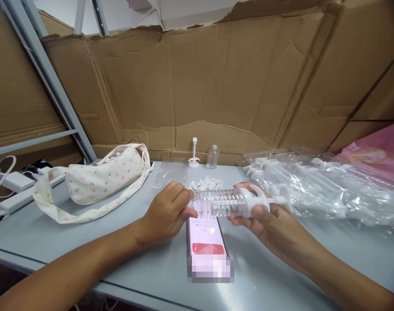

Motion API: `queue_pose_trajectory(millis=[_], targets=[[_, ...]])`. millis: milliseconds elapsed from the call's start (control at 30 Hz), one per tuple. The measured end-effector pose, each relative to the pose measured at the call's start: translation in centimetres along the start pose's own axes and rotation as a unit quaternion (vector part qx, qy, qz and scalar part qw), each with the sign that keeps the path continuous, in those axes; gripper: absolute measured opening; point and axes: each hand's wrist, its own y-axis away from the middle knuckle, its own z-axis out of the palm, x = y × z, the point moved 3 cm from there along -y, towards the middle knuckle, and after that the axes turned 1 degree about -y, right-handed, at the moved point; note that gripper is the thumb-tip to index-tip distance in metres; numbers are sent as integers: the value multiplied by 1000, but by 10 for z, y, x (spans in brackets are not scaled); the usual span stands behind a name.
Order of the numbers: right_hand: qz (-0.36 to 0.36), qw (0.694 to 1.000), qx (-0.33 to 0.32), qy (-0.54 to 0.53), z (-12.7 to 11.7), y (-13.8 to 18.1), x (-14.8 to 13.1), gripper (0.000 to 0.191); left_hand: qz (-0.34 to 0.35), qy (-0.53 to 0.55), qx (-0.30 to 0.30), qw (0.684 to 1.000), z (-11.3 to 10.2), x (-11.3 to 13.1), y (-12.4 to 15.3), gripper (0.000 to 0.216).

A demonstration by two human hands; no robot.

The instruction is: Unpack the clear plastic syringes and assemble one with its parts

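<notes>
A clear, ribbed, syringe-like tube (221, 203) with a white collar and plunger lies nearly level between my hands, above a phone. My right hand (261, 216) is wrapped around its white collar end, and the plunger rod pokes out to the right past my fingers. My left hand (172, 205) is closed around the narrow left end; the tip is hidden in my fingers. Just behind the tube lies a small pile of white plastic parts (208, 183). Farther back stand a white plunger piece (194, 157) and a clear empty bottle (212, 156).
The lit phone (207, 242) lies on the grey table (135, 268). A floral shoulder bag (106, 175) and power strips (20, 196) are at left. Plastic-wrapped white parts (316, 185) fill the right side, beside pink plastic (375, 151). A cardboard wall (203, 82) closes off the back.
</notes>
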Motion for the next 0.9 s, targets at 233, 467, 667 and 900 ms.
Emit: queue_pose_trajectory(millis=[233, 467, 667, 900], targets=[[-44, 998, -32, 41, -6, 2, 2, 37, -113, 136, -67, 982, 1, -1, -4, 48], [-85, 985, -56, 137, -11, 2, -5, 35, -217, 301, -164, 914, 3, -2, -7, 45], [-83, 982, -68, 153, -15, 2, -3, 38, -266, 430, -194, 841, 8, -4, -3, 35], [-53, 989, -30, 134, -18, -5, 7, 36, -219, 241, -152, 933, 2, -8, -7, 40]])
